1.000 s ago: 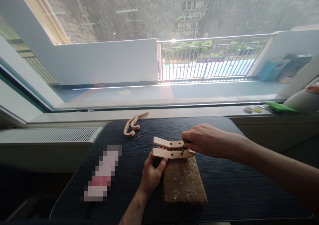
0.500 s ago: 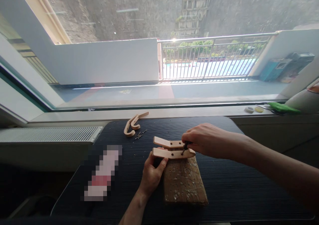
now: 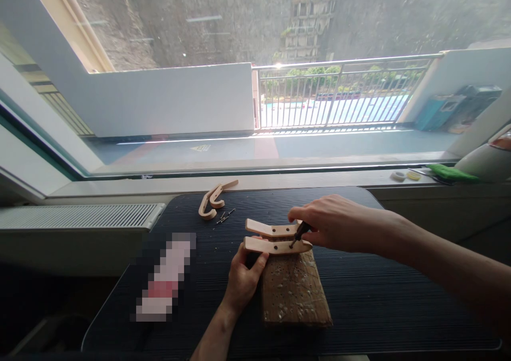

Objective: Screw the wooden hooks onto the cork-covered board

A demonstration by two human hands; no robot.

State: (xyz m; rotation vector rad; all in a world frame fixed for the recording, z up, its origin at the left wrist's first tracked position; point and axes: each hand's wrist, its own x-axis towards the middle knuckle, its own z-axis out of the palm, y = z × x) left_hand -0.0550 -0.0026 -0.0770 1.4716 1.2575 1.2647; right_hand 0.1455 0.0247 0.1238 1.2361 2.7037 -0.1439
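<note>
In the head view, pinching the near wooden piece (image 3: pixel 261 246) with the left hand (image 3: pixel 243 277), snug at its bent end, and gripping a dark-handled screwdriver (image 3: pixel 303 230) in the right hand (image 3: pixel 329 222), slanting its tip down onto that same piece, just left of the right hand! Note the far wooden piece (image 3: pixel 261 227), parallel, just beyond the left hand. Look right of the left hand for the brown block (image 3: pixel 295 292). Spot loose wooden hooks (image 3: pixel 204 204) and screws (image 3: pixel 223 220) beyond it, leftward.
</note>
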